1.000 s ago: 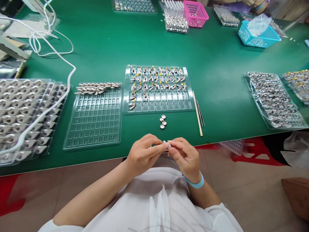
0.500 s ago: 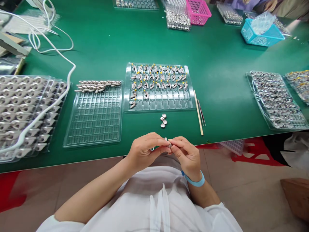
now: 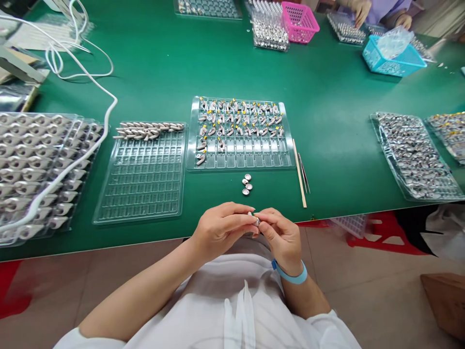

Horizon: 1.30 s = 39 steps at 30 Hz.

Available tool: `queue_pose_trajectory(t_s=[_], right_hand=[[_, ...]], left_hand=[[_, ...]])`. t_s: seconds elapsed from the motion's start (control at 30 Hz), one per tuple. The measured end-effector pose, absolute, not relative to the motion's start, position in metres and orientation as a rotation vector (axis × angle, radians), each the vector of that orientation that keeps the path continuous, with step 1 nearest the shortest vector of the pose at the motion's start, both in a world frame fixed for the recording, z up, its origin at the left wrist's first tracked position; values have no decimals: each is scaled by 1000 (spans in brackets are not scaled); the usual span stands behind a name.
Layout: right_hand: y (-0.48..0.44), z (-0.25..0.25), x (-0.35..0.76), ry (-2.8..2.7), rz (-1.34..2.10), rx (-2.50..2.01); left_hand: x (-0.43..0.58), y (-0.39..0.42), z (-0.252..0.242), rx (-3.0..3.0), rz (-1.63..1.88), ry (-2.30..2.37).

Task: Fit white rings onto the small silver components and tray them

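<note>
Over the table's front edge, my left hand (image 3: 221,229) and my right hand (image 3: 281,238) meet fingertip to fingertip. Both are closed on one small grey-white earbud housing (image 3: 257,221), mostly hidden by the fingers. Just beyond them lie several small round earbud caps (image 3: 247,185) on the green table. Behind these is a clear tray (image 3: 250,160) with rows of stemmed earbud pieces, some with yellow bits. To its left, another clear tray (image 3: 141,194) holds grey stem-like shells (image 3: 145,130) along its far end.
A wooden stick (image 3: 299,174) and metal tweezers (image 3: 304,173) lie right of the middle tray. Filled trays (image 3: 417,155) stand at right, stacked shell trays (image 3: 32,174) at left under a white cable (image 3: 87,150). Pink (image 3: 301,24) and blue baskets (image 3: 390,60) stand farther back, near a co-worker's hand (image 3: 361,10).
My fingers have shifted slightly around the earbud housing, and a ring-like bit seen by my left fingers is now hidden. The view tilts up a little; the co-worker's hand has come into view.
</note>
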State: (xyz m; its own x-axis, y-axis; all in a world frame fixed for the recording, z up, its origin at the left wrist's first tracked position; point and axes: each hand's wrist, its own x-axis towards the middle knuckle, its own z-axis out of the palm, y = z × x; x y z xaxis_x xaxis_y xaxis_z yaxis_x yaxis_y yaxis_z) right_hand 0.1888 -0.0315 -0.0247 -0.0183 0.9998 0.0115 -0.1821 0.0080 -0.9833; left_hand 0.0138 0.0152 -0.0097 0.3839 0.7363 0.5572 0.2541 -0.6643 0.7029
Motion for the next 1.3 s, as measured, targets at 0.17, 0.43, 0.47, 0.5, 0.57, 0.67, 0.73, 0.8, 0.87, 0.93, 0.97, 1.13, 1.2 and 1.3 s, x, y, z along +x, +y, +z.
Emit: queue_pose_trajectory(t_s=[0.17, 0.43, 0.47, 0.5, 0.57, 0.67, 0.73, 0.8, 0.87, 0.93, 0.97, 1.13, 1.2, 1.3], right_hand=[[-31, -26, 188, -1073, 1330, -1013], [-32, -27, 188, -1072, 1333, -1040], [-32, -28, 188, -1062, 1337, -1039], [-32, -29, 188, -1052, 1340, -1039], [-32, -31, 187, -1034, 1336, -1040], [-32, -32, 186, -1024, 1315, -1038], [-32, -33, 185, -1022, 1304, -1035], [-32, -33, 185, -1018, 1303, -1036], [-32, -34, 186, -1019, 1308, -1037], [-31, -34, 186, -1019, 1320, -1022], [-31, -34, 186, -1017, 1329, -1007], [-30, -35, 186, -1001, 1386, -965], [-30, -35, 186, -991, 1393, -965], [-30, -36, 186, -974, 1404, -953]], left_hand=[[7, 17, -11, 2280, 1168, 776], [3, 13, -17, 2410, 1168, 796], [4, 12, -17, 2410, 1156, 808], [4, 12, -17, 2409, 1142, 821], [4, 11, -17, 2405, 1123, 846], [4, 11, -16, 2398, 1145, 853], [4, 11, -16, 2406, 1161, 840], [4, 11, -15, 2409, 1154, 828], [4, 11, -15, 2400, 1145, 813], [4, 11, -14, 2381, 1148, 796], [4, 11, -14, 2372, 1151, 788], [5, 11, -15, 2323, 1191, 763], [5, 11, -15, 2321, 1192, 760], [4, 10, -16, 2336, 1162, 795]])
